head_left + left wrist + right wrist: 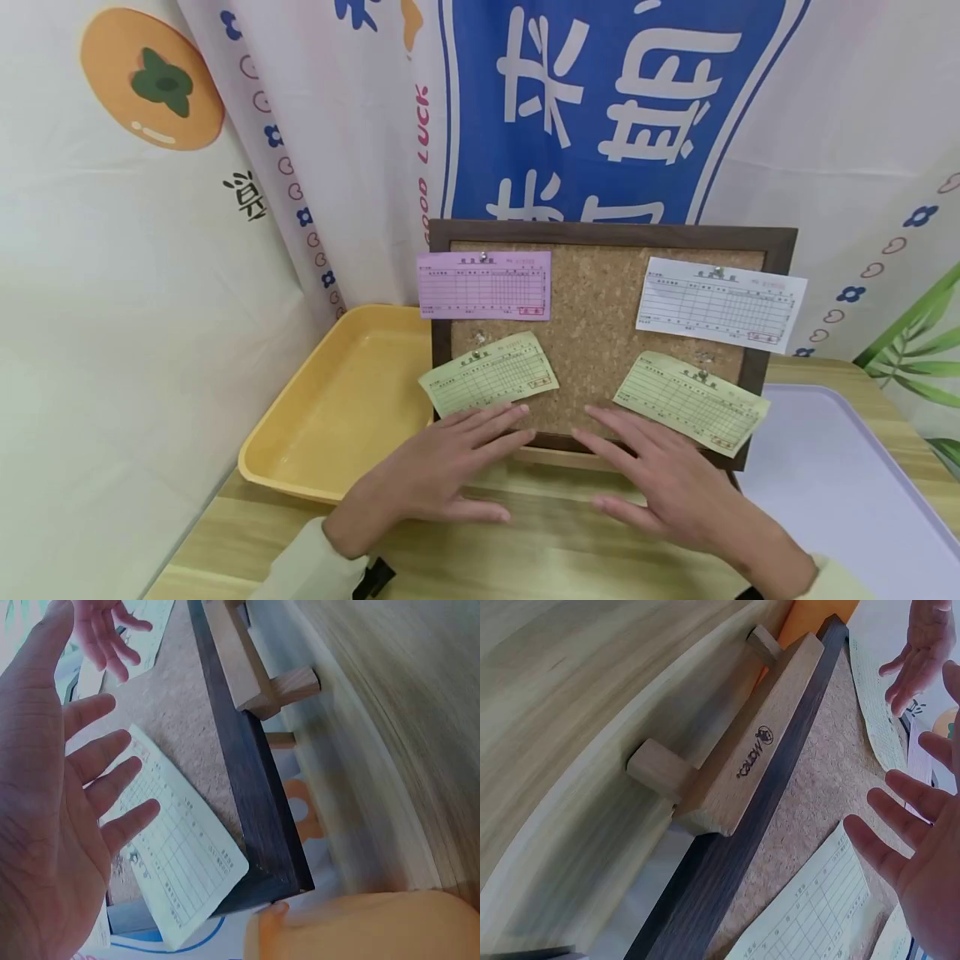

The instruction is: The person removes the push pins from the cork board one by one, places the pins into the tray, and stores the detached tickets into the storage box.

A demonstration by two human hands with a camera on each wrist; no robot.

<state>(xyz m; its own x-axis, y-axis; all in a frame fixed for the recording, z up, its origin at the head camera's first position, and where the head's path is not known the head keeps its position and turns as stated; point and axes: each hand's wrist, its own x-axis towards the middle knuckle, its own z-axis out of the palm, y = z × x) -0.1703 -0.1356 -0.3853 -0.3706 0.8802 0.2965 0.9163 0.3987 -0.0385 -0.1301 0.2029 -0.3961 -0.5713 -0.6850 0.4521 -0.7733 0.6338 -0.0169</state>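
Note:
A cork board (592, 333) in a dark wooden frame leans upright on a wooden stand (742, 742). Pinned to it are a pink receipt slip (483, 286) at upper left, a white slip (722, 304) at upper right, a yellow-green slip (491, 373) at lower left and another yellow-green slip (692, 403) at lower right. My left hand (450, 467), fingers spread and holding nothing, is before the board's lower left. Opposite it, my right hand (667, 475) is likewise spread and empty, close to the lower right slip.
Left of the board stands a yellow tray (300, 417), partly behind the frame. A lavender tray (832, 467) lies to the right on the wood-grain table (555, 550). Behind everything hangs a printed curtain (360, 167).

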